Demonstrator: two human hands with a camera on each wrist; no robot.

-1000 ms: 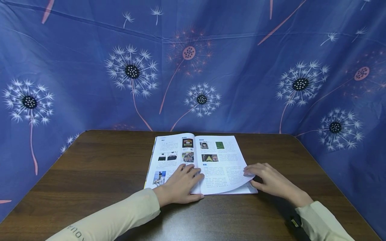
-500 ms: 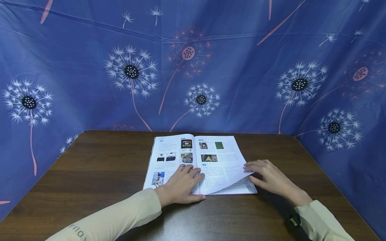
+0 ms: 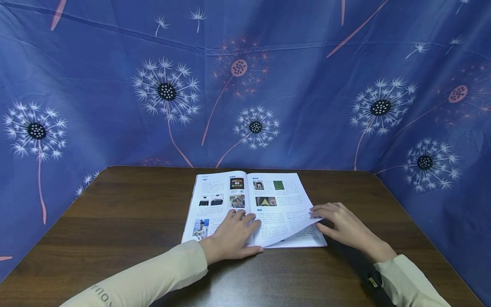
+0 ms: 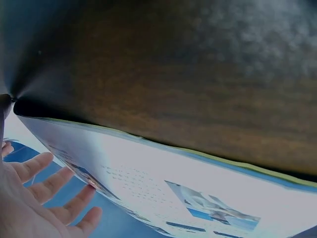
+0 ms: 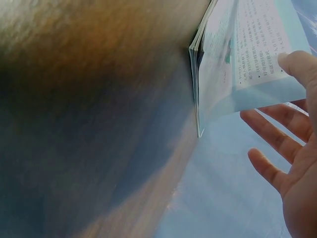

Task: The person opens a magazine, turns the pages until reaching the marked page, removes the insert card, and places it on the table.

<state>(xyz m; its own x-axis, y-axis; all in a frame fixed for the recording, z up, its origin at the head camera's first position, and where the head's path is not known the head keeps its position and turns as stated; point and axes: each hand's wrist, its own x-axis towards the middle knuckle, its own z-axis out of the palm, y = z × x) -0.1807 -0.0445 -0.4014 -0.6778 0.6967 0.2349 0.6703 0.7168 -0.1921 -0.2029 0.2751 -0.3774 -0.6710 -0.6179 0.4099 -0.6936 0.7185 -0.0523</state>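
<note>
An open magazine (image 3: 266,185) with printed text and small pictures lies on the table. My left hand (image 3: 233,236) rests palm down across the lower part of its left page and the centre fold, fingers spread. In the left wrist view those fingers (image 4: 75,206) extend over the page. At the lower right, my right hand (image 3: 345,228) pinches the edge of the right page (image 3: 293,219). That page's corner is lifted and curls away from the sheets below. The right wrist view has the thumb (image 5: 297,67) against the page's underside, with the other fingers partly hidden behind it.
The dark brown wooden table (image 3: 134,204) spreads around the magazine on all sides. Behind it hangs a blue cloth (image 3: 299,85) with a dandelion print. A small dark item (image 3: 374,280) sits at the right sleeve's cuff.
The right page's lower corner has risen and folded further inward, uncovering more of the sheet below. My right hand has shifted very slightly; my left hand stays almost in place.
</note>
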